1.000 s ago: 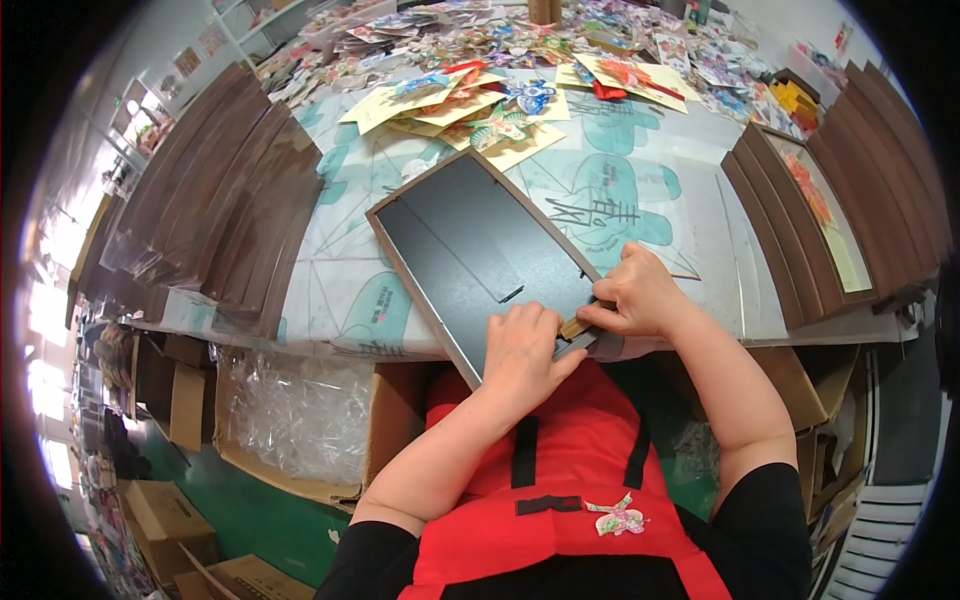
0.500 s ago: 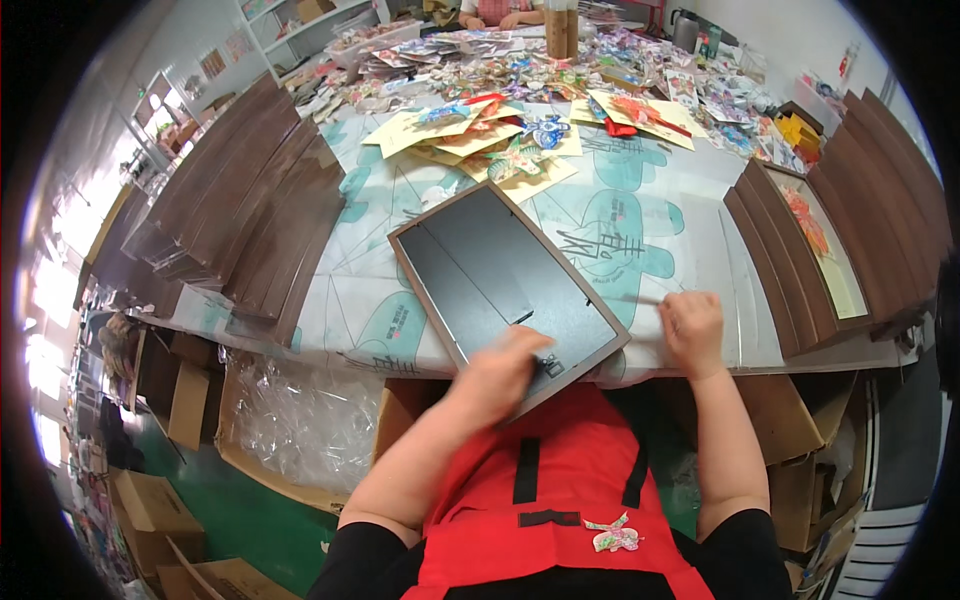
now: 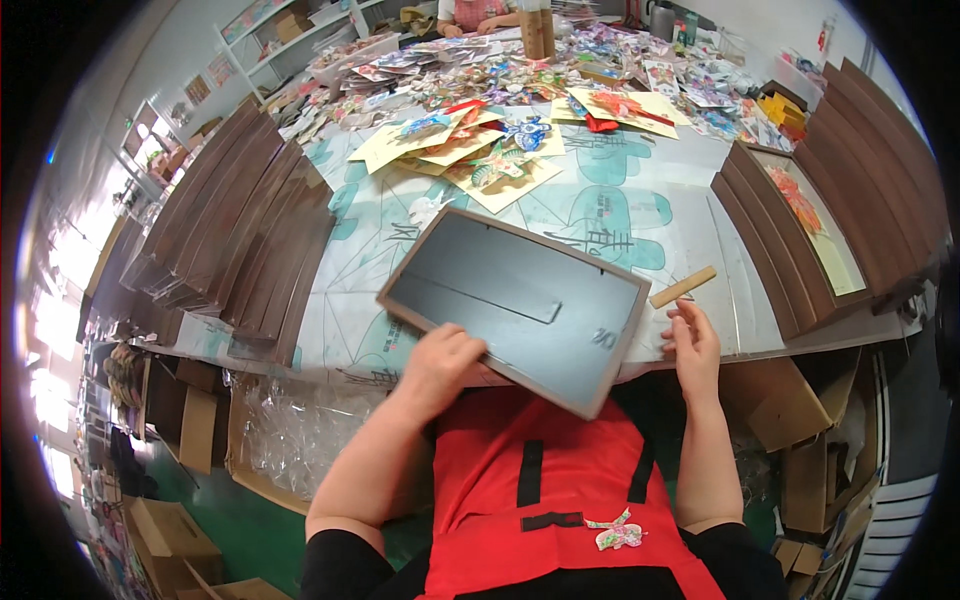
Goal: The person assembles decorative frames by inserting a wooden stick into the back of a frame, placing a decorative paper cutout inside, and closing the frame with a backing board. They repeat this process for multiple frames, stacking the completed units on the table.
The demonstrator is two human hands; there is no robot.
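Basically, head view, the only one: L hand [image 3: 442,365] gripped the brown frame [image 3: 520,300] by its long near side, fingers over the rim; their tips were partly hidden. R hand [image 3: 695,345] was released, fingers loosely bent w/ nothing in them, just beside a tan stick [image 3: 684,287]; couldn't tell if a fingertip touched it. Frame lay back-up by the table's [image 3: 690,215] near edge, approx. mid-width, one corner poking past that edge over the red apron [image 3: 545,465]. Stick lay nr the frame's short right side, toward the table's near-right corner.

Risks, IMO: w/ one hand on it & a corner overhanging, the frame might've tipped or slid off the near edge had the L grip slipped. Stick, if round, could've rolled off the same edge after a knock from frame or R hand. A push toward the far edge might've creased the white cut-out [image 3: 428,209] near the frame's far-left corner.

Materials: frame rim squared, wood-look; its back panel smooth, dark grey, a bit shiny, w/ a slim strut lying along it. Stick plain, straight, prob. wood. Table covering: thin wrinkled white sheet w/ teal shapes.
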